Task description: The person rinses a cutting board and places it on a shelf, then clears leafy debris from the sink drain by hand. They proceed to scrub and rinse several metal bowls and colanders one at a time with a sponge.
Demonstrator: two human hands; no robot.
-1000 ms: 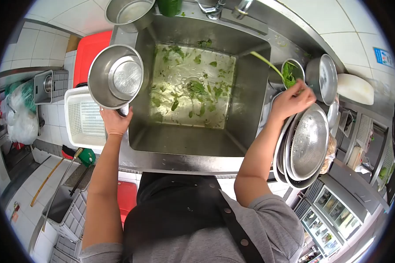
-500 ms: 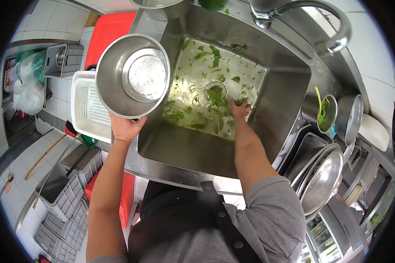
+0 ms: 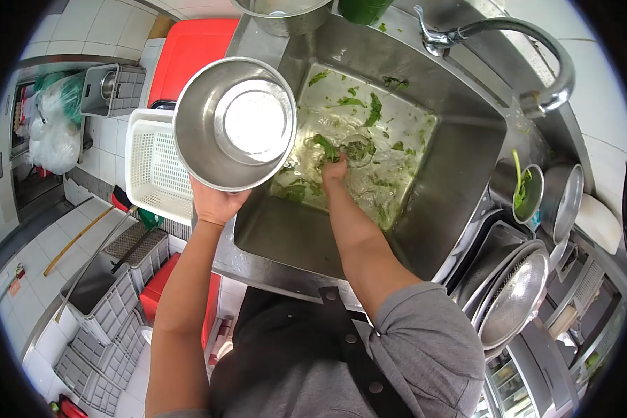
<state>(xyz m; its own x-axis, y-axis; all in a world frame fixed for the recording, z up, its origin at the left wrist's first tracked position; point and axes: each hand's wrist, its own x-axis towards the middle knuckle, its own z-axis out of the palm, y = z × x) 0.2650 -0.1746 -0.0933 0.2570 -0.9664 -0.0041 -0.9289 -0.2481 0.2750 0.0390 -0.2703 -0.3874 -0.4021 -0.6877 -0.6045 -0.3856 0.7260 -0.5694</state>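
My left hand (image 3: 219,204) grips the near rim side of a deep stainless steel pot (image 3: 235,124), held over the sink's left edge. The pot is tilted with its mouth toward me, and its inside looks bare. Down in the steel sink (image 3: 306,244), my right hand (image 3: 334,169) reaches into shallow, rippling water. Its fingers are closed by some green leaves (image 3: 325,148), partly hidden by the leaves and splashing. Loose leaf pieces (image 3: 375,109) and small scraps float around it. Beside the hand is the round drain (image 3: 359,149).
A curved faucet (image 3: 515,28) rises at the back right. Left of the sink are a white plastic basket (image 3: 141,167) and a red lid (image 3: 191,56). Pots (image 3: 563,198) and strainers (image 3: 515,299) crowd the right side. Another metal pot (image 3: 285,21) stands behind the sink.
My right hand has moved left across the sink from beside the drain, stirring the water and leaves. My left hand still holds the pot. The whole view has shifted slightly.
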